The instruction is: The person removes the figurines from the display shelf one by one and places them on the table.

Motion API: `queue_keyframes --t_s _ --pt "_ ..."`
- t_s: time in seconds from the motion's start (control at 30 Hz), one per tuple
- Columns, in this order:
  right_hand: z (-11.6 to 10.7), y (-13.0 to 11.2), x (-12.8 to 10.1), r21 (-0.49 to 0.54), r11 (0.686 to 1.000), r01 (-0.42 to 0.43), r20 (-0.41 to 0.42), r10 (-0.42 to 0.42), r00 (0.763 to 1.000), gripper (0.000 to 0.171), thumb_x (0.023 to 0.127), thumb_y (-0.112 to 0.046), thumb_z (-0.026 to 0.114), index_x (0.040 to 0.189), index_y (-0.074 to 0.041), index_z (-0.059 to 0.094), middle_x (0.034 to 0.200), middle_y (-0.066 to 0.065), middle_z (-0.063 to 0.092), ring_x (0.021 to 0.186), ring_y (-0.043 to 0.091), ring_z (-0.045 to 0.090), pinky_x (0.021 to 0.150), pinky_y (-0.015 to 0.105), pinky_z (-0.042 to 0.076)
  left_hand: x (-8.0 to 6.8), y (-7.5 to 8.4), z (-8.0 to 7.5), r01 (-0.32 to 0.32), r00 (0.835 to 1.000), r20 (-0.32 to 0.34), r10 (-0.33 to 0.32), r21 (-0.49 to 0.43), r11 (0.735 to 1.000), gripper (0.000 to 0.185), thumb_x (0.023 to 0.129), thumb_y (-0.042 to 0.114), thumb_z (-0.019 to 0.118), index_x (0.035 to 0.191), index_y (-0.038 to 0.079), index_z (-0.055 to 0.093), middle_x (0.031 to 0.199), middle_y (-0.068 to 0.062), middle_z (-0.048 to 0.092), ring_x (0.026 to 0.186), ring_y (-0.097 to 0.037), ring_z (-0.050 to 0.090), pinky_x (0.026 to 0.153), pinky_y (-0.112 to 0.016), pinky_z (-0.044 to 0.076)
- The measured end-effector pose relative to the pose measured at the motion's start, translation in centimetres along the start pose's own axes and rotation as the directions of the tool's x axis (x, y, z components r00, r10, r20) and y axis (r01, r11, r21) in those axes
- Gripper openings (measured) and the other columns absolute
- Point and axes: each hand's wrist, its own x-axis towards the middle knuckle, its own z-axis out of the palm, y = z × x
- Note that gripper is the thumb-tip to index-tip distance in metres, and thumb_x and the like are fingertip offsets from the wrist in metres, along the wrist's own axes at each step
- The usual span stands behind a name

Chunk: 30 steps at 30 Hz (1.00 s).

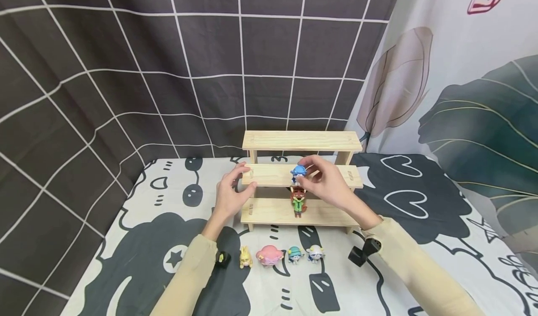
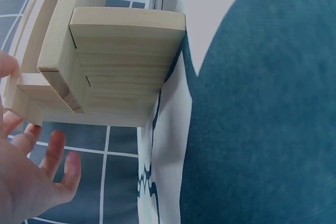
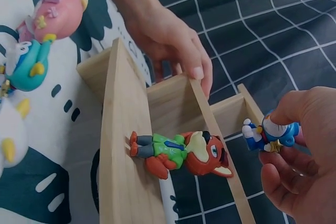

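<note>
My right hand (image 1: 325, 178) pinches a small blue-capped figurine (image 1: 298, 172) between thumb and fingers over the middle board of a three-tier wooden shelf (image 1: 269, 175). In the right wrist view, a gold star shows on the front of this blue figurine (image 3: 275, 135). At the left end of the middle board, my left hand (image 1: 231, 192) grips the wood, thumb at the front edge and other fingers behind. A fox figurine (image 1: 298, 203) in a green shirt stands upright on the lowest board, just under the right hand.
In front of the shelf stand a yellow figurine (image 1: 245, 257), a round pink figurine (image 1: 270, 256), a teal-capped figurine (image 1: 295, 254) and a white figurine (image 1: 315, 253) in a row. A dark grid curtain (image 1: 269, 92) hangs behind. A patterned cloth (image 1: 168, 278) covers the surface.
</note>
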Motion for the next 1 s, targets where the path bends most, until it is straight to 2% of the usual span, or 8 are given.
queue_keyframes --t_s 0.27,0.57,1.0 --pt "-0.4 -0.3 -1.2 0.001 1.000 0.021 -0.015 -0.021 1.000 0.030 0.084 0.005 0.075 0.110 -0.002 0.063 0.100 0.007 0.066 0.083 0.020 0.066 0.065 0.029 0.054 0.0 0.1 0.0 0.009 1.000 0.000 -0.009 -0.003 1.000 0.040 0.080 0.013 0.077 0.119 0.007 0.068 0.141 -0.009 0.058 0.112 -0.034 0.059 0.092 -0.057 0.046" --pt "-0.6 -0.5 -2.6 -0.004 1.000 -0.009 -0.020 0.008 1.000 0.031 0.080 0.009 0.076 0.107 0.000 0.064 0.098 0.008 0.067 0.082 0.021 0.066 0.065 0.028 0.056 -0.1 0.0 0.1 0.013 1.000 0.000 -0.013 -0.012 1.000 0.040 0.080 0.013 0.077 0.119 0.007 0.069 0.141 -0.009 0.058 0.111 -0.033 0.059 0.092 -0.057 0.046" --pt "-1.1 -0.4 -4.9 -0.063 0.998 -0.021 -0.032 0.019 0.999 0.033 0.079 0.008 0.077 0.107 -0.002 0.064 0.096 0.003 0.066 0.076 0.015 0.061 0.062 0.029 0.052 -0.1 -0.1 0.0 -0.011 1.000 -0.001 0.011 -0.020 1.000 0.040 0.080 0.012 0.077 0.119 0.006 0.068 0.141 -0.010 0.058 0.110 -0.034 0.059 0.090 -0.059 0.046"
